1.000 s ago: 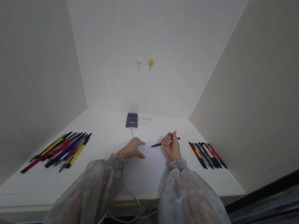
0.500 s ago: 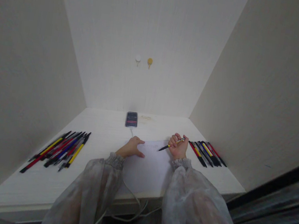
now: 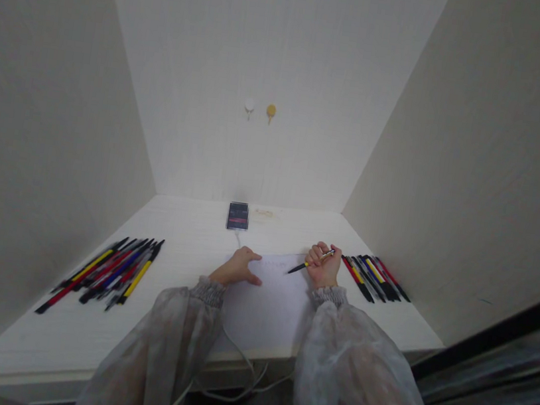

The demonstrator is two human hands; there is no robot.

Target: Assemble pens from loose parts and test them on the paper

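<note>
A white sheet of paper (image 3: pixel 269 310) lies at the middle of the white desk, with a row of faint marks near its top edge. My left hand (image 3: pixel 239 266) rests on the paper's upper left part, thumb and fingers spread. A black and yellow pen (image 3: pixel 299 267) is gripped in my right hand (image 3: pixel 324 265), whose fingers are curled round it. The pen slants down to the left, and its dark tip is at the paper near the end of the marks. Whether the tip touches the sheet I cannot tell.
Several pens (image 3: pixel 110 270) lie in a loose pile on the left, and several more pens (image 3: pixel 376 278) on the right. A phone (image 3: pixel 238 216) with a white cable lies near the back wall. Two hooks (image 3: pixel 271 111) are on that wall. Cables (image 3: pixel 227 397) hang at the front edge.
My right hand and the pen have shifted very slightly to the right. My left hand stays in place on the paper.
</note>
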